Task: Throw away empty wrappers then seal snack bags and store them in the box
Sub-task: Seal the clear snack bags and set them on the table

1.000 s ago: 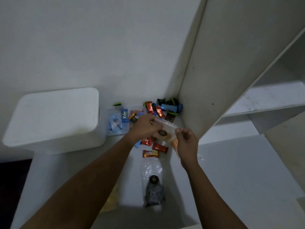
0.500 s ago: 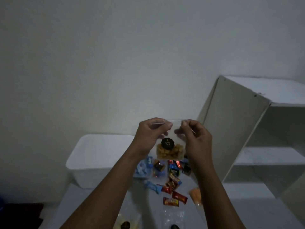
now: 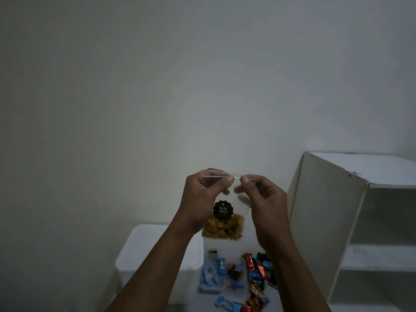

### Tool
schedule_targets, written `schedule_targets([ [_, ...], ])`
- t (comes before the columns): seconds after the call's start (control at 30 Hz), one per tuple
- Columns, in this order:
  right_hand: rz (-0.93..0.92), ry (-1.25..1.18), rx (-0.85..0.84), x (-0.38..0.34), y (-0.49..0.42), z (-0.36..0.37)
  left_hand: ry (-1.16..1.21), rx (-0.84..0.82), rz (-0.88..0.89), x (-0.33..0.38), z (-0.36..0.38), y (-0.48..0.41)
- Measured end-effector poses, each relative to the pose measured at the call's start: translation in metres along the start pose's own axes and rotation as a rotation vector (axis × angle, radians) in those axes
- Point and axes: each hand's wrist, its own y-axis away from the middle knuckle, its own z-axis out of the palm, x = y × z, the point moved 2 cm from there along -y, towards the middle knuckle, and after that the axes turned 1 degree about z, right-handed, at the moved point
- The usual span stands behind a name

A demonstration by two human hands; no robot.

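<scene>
A clear zip snack bag [image 3: 222, 226] with golden fried snacks and a round black "Pang Pang" sticker hangs upright in front of me, raised off the table. My left hand [image 3: 202, 197] pinches the left end of its top strip. My right hand [image 3: 261, 199] pinches the strip's right end, fingers curled behind the plastic. Below on the table lies a heap of small wrapped sweets [image 3: 254, 273] in red, blue and black wrappers. The white box [image 3: 148, 251] with its lid on stands at the left of the table.
A white open shelf unit [image 3: 351, 221] rises at the right, its side panel close to the sweets. A pale plain wall fills the background. More clear bags [image 3: 210, 280] with blue items lie beside the box on the white table.
Both hands lifted the snack bag from the table to upright in front of the wall. My view tilted upward, so the table now sits low in the frame.
</scene>
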Motion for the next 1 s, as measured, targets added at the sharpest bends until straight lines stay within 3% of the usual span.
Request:
schedule_targets([
  [0.27, -0.034, -0.039, 0.082, -0.007, 0.007, 0.002, 0.107, 0.089, -0.057, 0.006, 0.007, 0.01],
  [0.5, -0.034, 0.002, 0.025, -0.018, 0.01, -0.005, 0.038, 0.043, -0.005, 0.013, 0.015, 0.015],
  [0.73, -0.039, -0.028, 0.059, -0.023, 0.01, -0.011, 0.212, 0.138, -0.053, 0.017, 0.021, 0.015],
  [1.0, -0.043, -0.011, -0.01, -0.028, 0.008, -0.007, 0.166, 0.113, 0.009, 0.019, 0.024, 0.016],
])
